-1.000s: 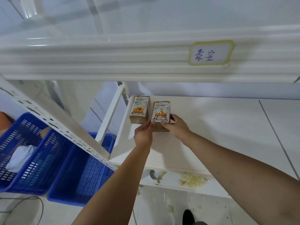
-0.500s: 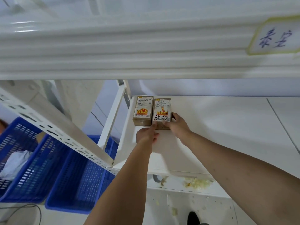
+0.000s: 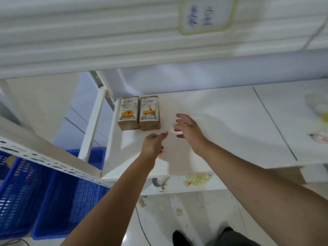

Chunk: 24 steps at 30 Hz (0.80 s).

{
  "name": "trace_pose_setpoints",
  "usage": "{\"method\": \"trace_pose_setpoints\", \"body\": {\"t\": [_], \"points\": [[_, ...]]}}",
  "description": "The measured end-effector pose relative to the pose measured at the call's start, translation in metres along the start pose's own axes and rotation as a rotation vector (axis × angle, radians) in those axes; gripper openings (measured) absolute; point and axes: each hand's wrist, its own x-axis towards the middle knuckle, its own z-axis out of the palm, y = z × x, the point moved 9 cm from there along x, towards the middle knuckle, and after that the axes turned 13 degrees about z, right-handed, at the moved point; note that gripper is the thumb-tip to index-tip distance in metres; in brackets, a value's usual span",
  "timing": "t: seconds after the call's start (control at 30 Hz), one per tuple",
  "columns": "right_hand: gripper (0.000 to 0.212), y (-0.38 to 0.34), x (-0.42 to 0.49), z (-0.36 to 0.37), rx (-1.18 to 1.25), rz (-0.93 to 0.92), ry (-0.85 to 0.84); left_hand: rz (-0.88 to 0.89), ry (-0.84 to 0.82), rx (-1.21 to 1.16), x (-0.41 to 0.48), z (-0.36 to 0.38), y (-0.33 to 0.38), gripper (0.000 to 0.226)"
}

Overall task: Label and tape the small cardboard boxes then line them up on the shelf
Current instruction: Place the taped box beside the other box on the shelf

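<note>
Hovering above the shelf point(image 3: 221, 121), the left hand point(image 3: 153, 144) and right hand point(image 3: 190, 129) stretch forward, each grip loose and empty, just short of the two side-by-side boxes point(image 3: 149, 112).

Two boxes, left box point(image 3: 128, 113) touching right box point(image 3: 150, 113), stand at the shelf's point(image 3: 221, 125) back-left corner; crates point(image 3: 44, 201) sit below, left.

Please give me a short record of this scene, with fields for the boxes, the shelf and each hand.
boxes: left box and right box, close side by side, labels facing up
place: left rear corner of the white shelf
left hand: open, empty, in front of the boxes, not touching
right hand: open, fingers spread, empty, right of the boxes
nearby: blue baskets below left; tag on upper shelf edge
</note>
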Motion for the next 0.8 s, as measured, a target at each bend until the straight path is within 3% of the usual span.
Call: {"method": "trace_pose_setpoints", "body": {"t": [0.1,0.27,0.5,0.8], "points": [[0.029,0.003,-0.041,-0.059,0.072,-0.047,0.042,0.170,-0.164,0.018,-0.030,0.064,0.028,0.033],[0.021,0.018,-0.113,-0.179,0.148,-0.063,0.206,0.364,-0.333,0.014,-0.078,0.186,0.074,0.032],[0.019,0.056,-0.189,-0.358,0.284,-0.023,0.445,0.365,-0.544,0.006,-0.150,0.363,0.101,0.028],[0.013,0.087,-0.253,-0.545,0.288,0.043,0.581,0.358,-0.613,-0.001,-0.234,0.550,0.112,0.033]]}}
